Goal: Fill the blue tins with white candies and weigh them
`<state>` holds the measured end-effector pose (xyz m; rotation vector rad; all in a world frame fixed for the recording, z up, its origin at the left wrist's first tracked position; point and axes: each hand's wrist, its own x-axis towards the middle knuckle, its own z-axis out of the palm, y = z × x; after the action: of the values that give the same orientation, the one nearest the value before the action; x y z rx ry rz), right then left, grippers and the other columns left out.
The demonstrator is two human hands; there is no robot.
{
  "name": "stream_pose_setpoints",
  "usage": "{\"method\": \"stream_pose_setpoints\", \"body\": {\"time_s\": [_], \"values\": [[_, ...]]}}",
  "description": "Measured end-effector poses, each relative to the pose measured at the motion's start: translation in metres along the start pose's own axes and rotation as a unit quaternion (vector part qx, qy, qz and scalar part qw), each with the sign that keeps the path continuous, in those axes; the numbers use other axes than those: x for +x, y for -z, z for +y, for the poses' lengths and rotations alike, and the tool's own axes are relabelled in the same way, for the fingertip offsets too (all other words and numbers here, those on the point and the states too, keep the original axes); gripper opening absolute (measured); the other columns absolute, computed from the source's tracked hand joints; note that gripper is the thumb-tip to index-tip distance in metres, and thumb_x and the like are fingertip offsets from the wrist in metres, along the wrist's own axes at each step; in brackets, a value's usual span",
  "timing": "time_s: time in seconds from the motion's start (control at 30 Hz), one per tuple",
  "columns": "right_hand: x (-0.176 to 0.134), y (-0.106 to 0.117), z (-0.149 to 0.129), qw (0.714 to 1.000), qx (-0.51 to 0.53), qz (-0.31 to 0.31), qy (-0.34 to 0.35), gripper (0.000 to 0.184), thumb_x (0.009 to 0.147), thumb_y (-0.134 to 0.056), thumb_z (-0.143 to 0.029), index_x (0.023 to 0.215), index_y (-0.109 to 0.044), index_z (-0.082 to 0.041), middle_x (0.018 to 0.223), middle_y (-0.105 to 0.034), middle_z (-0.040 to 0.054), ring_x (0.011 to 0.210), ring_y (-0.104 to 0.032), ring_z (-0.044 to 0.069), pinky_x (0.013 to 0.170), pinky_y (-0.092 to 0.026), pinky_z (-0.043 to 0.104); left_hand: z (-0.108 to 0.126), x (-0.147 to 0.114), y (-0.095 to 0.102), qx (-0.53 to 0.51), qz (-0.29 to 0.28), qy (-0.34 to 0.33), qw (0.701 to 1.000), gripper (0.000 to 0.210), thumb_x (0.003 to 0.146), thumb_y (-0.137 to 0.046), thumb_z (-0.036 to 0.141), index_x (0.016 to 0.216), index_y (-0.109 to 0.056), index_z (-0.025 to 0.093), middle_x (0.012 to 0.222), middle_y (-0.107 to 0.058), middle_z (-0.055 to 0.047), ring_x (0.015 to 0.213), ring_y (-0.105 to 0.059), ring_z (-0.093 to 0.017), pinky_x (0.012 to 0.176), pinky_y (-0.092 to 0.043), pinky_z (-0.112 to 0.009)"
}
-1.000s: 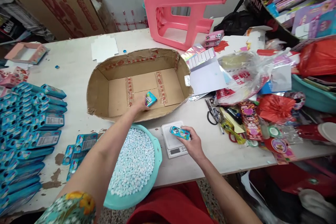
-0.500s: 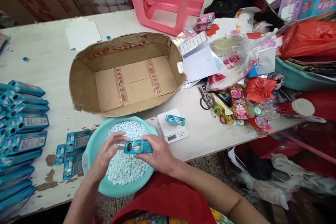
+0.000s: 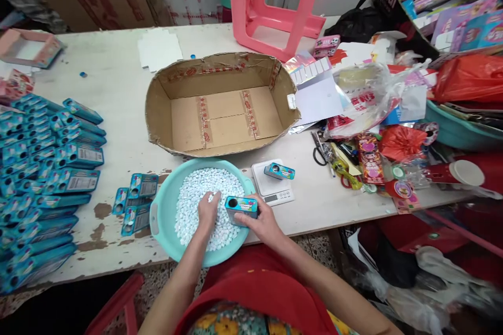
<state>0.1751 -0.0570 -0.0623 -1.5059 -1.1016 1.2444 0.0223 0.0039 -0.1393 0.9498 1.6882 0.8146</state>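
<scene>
My right hand (image 3: 262, 218) grips a small blue candy box (image 3: 244, 203) with a dark round hole in its top, holding it over the right side of a turquoise basin (image 3: 165, 243). Small white candies (image 3: 208, 178) lie in the basin. My left hand (image 3: 208, 210) is down among them, fingers curled together around a few pieces, partly hidden. Just right of the basin, another blue box (image 3: 279, 170) lies on a white kitchen scale (image 3: 268, 184).
Several blue boxes (image 3: 78, 154) stand in rows at the left, with a few more (image 3: 142, 186) near the basin. Behind the basin sits a cut-down cardboard box (image 3: 220, 136). A pink stool (image 3: 239, 21) is at the back; scissors (image 3: 320, 149), bags and packaging crowd the right.
My left hand has gone from beside the box down into the candies. My right hand has tilted the box so its holed top faces up. The view has shifted left.
</scene>
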Motion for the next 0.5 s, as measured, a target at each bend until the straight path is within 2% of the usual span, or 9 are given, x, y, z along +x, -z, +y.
{"method": "stream_pose_setpoints", "body": {"time_s": [0.03, 0.1, 0.17, 0.23, 0.3, 0.4, 0.5], "values": [[0.0, 0.0, 0.0, 1.0, -0.019, 0.011, 0.011, 0.036, 0.07, -0.072, -0.039, 0.096, -0.056, -0.021, 0.089, -0.06, 0.0011, 0.082, -0.058, 0.018, 0.075, -0.047, 0.029, 0.004, 0.001, 0.004, -0.087, -0.013, 0.038, 0.995, 0.029, 0.066, -0.065, 0.044, 0.07, -0.052, 0.018, 0.068, -0.055, -0.001, 0.068, -0.054, -0.018, 0.065, -0.044, -0.029], [0.0, 0.0, -0.001, 0.997, -0.057, 0.022, 0.037, 0.037, 0.071, -0.072, -0.038, 0.099, -0.056, -0.021, 0.09, -0.06, 0.0019, 0.085, -0.058, 0.019, 0.076, -0.047, 0.03, 0.017, 0.0, 0.018, -0.23, -0.055, 0.093, 0.967, 0.03, 0.065, -0.066, 0.042, 0.07, -0.05, 0.018, 0.062, -0.05, 0.003, 0.054, -0.048, -0.012, 0.052, -0.04, -0.023], [0.001, -0.004, -0.003, 0.992, -0.1, 0.021, 0.07, 0.035, 0.071, -0.073, -0.036, 0.099, -0.057, -0.021, 0.091, -0.06, 0.0027, 0.087, -0.058, 0.02, 0.077, -0.047, 0.031, 0.036, -0.005, 0.034, -0.313, -0.099, 0.105, 0.939, 0.027, 0.066, -0.066, 0.038, 0.073, -0.049, 0.018, 0.06, -0.048, 0.004, 0.046, -0.042, -0.009, 0.043, -0.032, -0.02], [0.002, -0.012, -0.007, 0.984, -0.142, 0.013, 0.106, 0.03, 0.072, -0.072, -0.034, 0.096, -0.059, -0.022, 0.092, -0.059, 0.0034, 0.088, -0.058, 0.021, 0.078, -0.046, 0.032, 0.057, -0.015, 0.047, -0.364, -0.13, 0.075, 0.919, 0.023, 0.069, -0.065, 0.035, 0.074, -0.048, 0.019, 0.06, -0.049, 0.004, 0.044, -0.042, -0.008, 0.041, -0.03, -0.019], [0.003, -0.022, -0.009, 0.975, -0.173, -0.003, 0.136, 0.027, 0.073, -0.071, -0.032, 0.095, -0.06, -0.022, 0.092, -0.059, 0.0038, 0.089, -0.057, 0.021, 0.079, -0.046, 0.033, 0.075, -0.026, 0.053, -0.4, -0.137, 0.026, 0.906, 0.02, 0.071, -0.062, 0.033, 0.073, -0.047, 0.019, 0.063, -0.053, 0.002, 0.049, -0.048, -0.009, 0.044, -0.035, -0.02], [0.004, -0.036, -0.012, 0.963, -0.213, -0.022, 0.164, 0.028, 0.074, -0.071, -0.031, 0.099, -0.059, -0.023, 0.094, -0.06, 0.0045, 0.092, -0.057, 0.023, 0.08, -0.045, 0.034, 0.09, -0.036, 0.052, -0.418, -0.113, -0.039, 0.901, 0.019, 0.073, -0.06, 0.033, 0.071, -0.049, 0.018, 0.067, -0.057, 0.0, 0.059, -0.056, -0.013, 0.053, -0.044, -0.024], [0.003, -0.045, -0.016, 0.95, -0.259, -0.023, 0.173, 0.03, 0.073, -0.071, -0.028, 0.099, -0.058, -0.023, 0.095, -0.061, 0.0049, 0.093, -0.057, 0.024, 0.079, -0.044, 0.035, 0.092, -0.038, 0.048, -0.414, -0.079, -0.068, 0.904, 0.019, 0.074, -0.06, 0.033, 0.07, -0.049, 0.017, 0.064, -0.055, 0.001, 0.06, -0.058, -0.013, 0.057, -0.046, -0.025]]}}
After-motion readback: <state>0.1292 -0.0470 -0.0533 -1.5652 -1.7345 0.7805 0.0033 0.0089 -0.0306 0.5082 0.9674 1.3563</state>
